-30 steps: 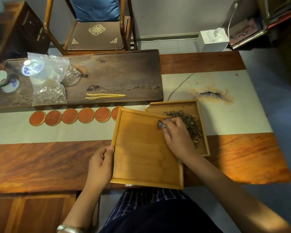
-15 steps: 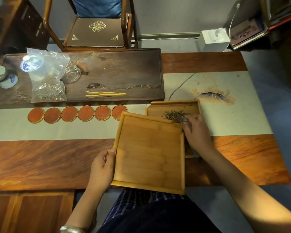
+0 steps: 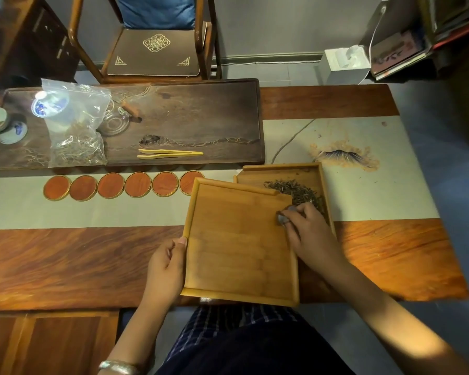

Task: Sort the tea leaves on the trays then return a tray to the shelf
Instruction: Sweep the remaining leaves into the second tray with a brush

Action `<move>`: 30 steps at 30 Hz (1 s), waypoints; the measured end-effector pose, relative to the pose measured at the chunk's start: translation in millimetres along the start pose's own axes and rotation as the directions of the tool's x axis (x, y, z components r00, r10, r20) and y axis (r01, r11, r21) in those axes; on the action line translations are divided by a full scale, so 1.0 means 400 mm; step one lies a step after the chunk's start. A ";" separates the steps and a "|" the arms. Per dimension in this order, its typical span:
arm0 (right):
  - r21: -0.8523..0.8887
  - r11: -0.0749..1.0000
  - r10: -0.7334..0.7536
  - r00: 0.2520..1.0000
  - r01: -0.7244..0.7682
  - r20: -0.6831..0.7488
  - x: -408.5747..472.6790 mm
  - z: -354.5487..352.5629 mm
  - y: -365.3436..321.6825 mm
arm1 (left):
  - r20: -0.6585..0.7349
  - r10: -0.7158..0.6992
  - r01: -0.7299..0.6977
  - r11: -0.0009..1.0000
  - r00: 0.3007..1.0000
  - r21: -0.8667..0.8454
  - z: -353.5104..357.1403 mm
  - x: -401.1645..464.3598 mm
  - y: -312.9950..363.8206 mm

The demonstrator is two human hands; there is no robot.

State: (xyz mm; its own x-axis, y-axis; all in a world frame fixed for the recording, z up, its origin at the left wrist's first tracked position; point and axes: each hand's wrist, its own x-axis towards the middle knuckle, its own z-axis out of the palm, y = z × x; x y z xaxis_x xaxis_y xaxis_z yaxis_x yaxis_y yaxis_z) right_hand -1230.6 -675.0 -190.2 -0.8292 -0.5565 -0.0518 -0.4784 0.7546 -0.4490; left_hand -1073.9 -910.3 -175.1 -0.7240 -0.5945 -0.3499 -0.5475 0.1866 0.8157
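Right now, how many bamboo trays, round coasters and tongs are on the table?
Bamboo trays: 2, near tray and far tray
Round coasters: 6
Tongs: 1
Total: 9

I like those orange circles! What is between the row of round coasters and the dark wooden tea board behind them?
In the head view, only a bare strip of the pale table runner lies between the coasters and the tea board.
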 end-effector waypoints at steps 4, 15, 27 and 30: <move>-0.049 0.998 0.038 0.999 -0.039 -0.029 0.037 0.009 0.030 | 0.014 -0.004 0.004 1.000 1.000 0.003 0.007 -0.002 0.002; 0.023 0.995 0.098 0.995 -0.098 0.005 0.108 -0.050 0.145 | -0.006 -0.031 0.030 0.999 1.000 -0.043 -0.011 0.021 -0.012; 0.167 0.981 -0.108 0.993 0.100 0.038 0.295 -0.067 0.038 | -0.084 -0.050 0.042 0.995 0.995 -0.091 -0.022 0.035 -0.018; 0.099 0.964 -0.254 0.966 0.248 0.056 0.426 -0.058 -0.008 | -0.130 -0.067 0.055 0.994 0.989 -0.097 -0.041 0.029 -0.021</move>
State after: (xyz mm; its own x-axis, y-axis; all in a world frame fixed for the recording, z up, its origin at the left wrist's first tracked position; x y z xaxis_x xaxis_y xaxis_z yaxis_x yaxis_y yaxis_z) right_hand -1377.1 -764.4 -176.9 -0.6630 -0.7485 0.0144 -0.6382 0.5551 -0.5335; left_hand -1071.0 -931.5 -178.5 -0.6252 -0.7020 -0.3411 -0.5428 0.0771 0.8363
